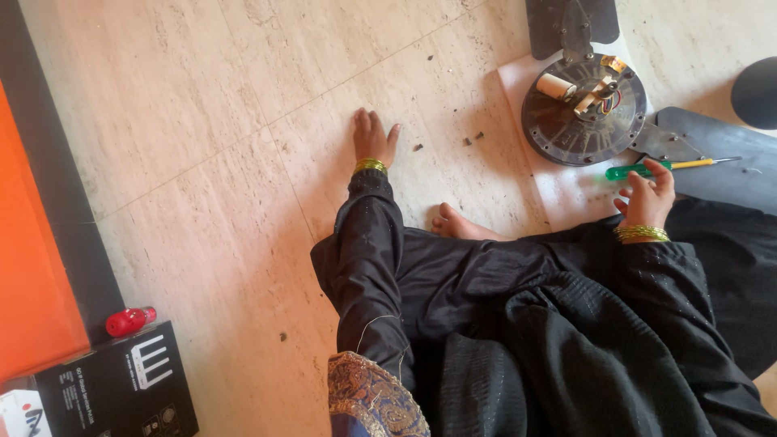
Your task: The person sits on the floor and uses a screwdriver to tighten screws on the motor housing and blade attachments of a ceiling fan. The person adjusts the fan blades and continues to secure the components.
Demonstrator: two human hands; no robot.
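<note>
The person wears a loose black robe (566, 324) of slightly shiny cloth with long sleeves, faintly speckled with tiny glints. Just above each sleeve cuff sits a stack of thin gold-and-green bangles, at the left hand (371, 139) and the right hand (647, 198). Below the left sleeve shows a gold-embroidered blue cloth (374, 396).

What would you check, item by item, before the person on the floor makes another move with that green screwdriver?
1. Right hand at the screwdriver: ok, fingers on the green handle.
2. Firm grip on it: cannot tell, it may just lie on the floor.
3. Left hand steady: ok, flat on the floor tiles, holding nothing.
4. Round fan motor in reach: ok, just beyond the screwdriver.
5. Motor wiring safe: cannot tell, coloured wires show at its centre.
6. Bare foot clear of tools: ok.
</note>
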